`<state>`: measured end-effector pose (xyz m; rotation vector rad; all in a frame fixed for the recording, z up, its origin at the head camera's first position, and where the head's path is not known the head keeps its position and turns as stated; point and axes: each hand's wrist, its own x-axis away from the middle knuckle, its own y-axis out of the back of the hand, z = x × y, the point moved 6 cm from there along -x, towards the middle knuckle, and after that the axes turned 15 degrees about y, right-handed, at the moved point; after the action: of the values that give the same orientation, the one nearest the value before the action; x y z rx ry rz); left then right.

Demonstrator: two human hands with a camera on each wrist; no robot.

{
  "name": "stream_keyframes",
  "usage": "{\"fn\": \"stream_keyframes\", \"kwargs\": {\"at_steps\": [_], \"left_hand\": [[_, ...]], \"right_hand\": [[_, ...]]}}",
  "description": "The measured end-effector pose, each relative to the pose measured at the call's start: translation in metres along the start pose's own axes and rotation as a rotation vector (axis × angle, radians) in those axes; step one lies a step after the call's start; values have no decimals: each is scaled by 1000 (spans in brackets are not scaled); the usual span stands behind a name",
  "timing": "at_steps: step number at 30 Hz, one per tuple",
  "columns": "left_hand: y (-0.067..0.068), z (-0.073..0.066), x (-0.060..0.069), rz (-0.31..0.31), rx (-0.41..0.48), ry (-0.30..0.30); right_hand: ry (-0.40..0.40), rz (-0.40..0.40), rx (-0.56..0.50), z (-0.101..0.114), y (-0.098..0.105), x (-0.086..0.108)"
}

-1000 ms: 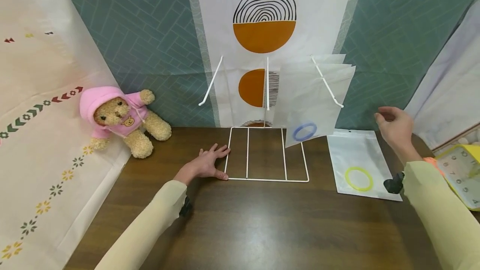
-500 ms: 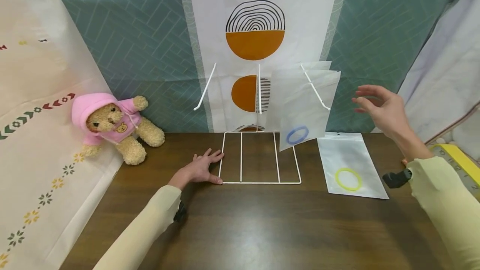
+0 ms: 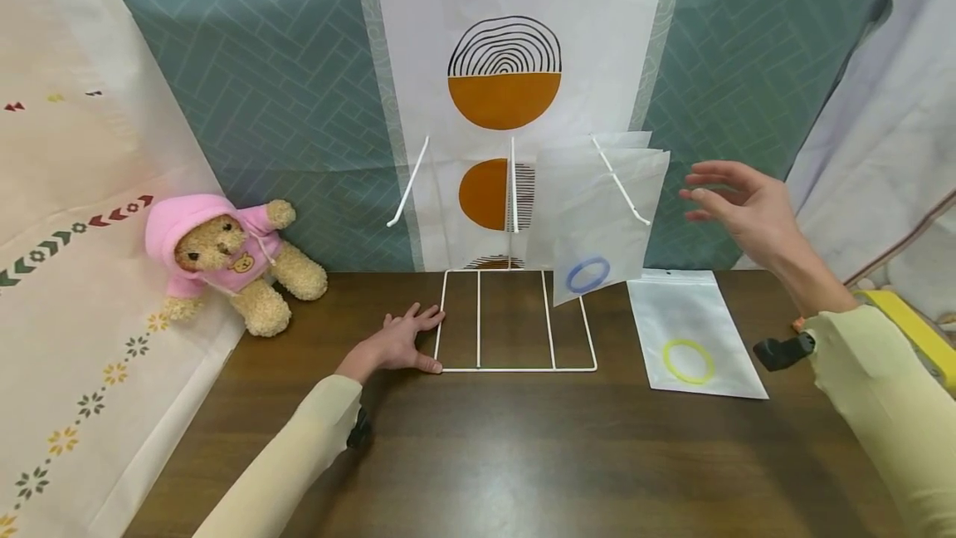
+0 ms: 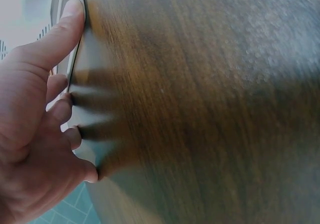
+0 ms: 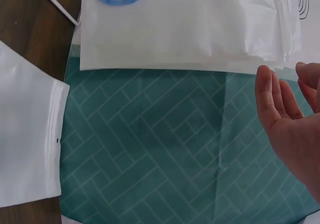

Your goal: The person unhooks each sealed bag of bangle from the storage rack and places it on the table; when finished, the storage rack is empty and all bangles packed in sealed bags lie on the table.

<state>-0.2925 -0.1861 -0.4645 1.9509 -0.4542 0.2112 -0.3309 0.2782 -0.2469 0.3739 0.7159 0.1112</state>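
My left hand (image 3: pixel 399 344) rests at the left side of a white wire rack (image 3: pixel 515 369), fingers spread and thumb on its front corner. Three white prongs rise at the rack's back. On the right prong (image 3: pixel 621 187) hang translucent zip bags; the front bag (image 3: pixel 597 214) has a blue ring (image 3: pixel 587 274) in it. Just right of these bags my right hand (image 3: pixel 747 204) is raised, its fingers loosely bent and holding nothing. In the right wrist view the fingertips are close to the hanging bag's edge (image 5: pixel 165 70).
A zip bag (image 3: pixel 720 330) with a yellow ring (image 3: pixel 688 361) lies flat on the brown table (image 3: pixel 523 455), right of the rack. A teddy bear (image 3: pixel 231 260) in a pink hoodie sits at the left. Behind my right forearm is a yellow-edged object (image 3: pixel 907 330).
My right hand has risen from above the flat bag and moved left towards the hanging bags. My left hand stays on the rack. The head view has shifted slightly.
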Motion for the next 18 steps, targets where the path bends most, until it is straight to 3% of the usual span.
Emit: {"fn": "stream_keyframes", "kwargs": {"at_steps": [18], "left_hand": [[-1, -1, -1, -7, 8, -12]], "right_hand": [[-12, -14, -50, -1, -9, -17]]}}
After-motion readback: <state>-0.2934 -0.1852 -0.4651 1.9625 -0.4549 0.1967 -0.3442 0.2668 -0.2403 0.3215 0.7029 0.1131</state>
